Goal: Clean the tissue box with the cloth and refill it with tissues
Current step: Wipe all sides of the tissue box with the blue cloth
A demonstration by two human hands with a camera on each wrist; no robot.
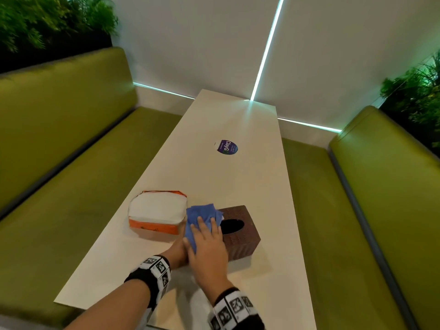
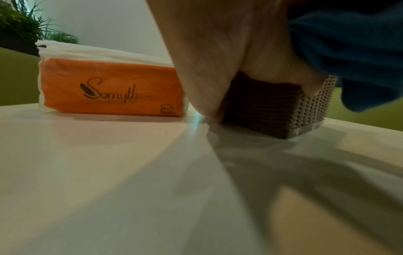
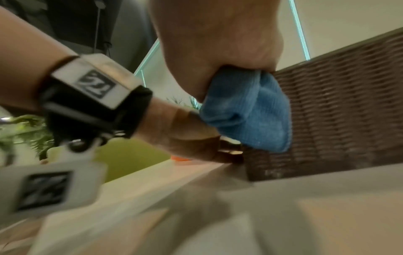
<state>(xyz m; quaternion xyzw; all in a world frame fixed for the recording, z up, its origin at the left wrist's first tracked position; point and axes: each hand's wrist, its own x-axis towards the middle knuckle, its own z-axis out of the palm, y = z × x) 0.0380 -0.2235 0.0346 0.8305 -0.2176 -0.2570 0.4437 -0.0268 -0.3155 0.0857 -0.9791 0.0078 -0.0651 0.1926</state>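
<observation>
A brown woven tissue box (image 1: 245, 236) with a dark oval slot stands near the front of the white table (image 1: 238, 120). My left hand (image 1: 176, 253) grips its left near corner, thumb and palm wrapped on the box (image 2: 266, 107). My right hand (image 1: 205, 226) lies flat with straight fingers on a blue cloth (image 1: 202, 214), pressing it on the box's top left edge. In the right wrist view the cloth (image 3: 246, 110) bunches under the palm and hangs down the box's side (image 3: 340, 112). An orange and white tissue pack (image 1: 157, 214) lies just left of the box.
A round purple sticker (image 1: 226, 147) is on the table farther back. Green padded benches (image 1: 71, 151) run along both sides, and a white wall closes the far end. Plants (image 1: 419, 91) stand behind the benches.
</observation>
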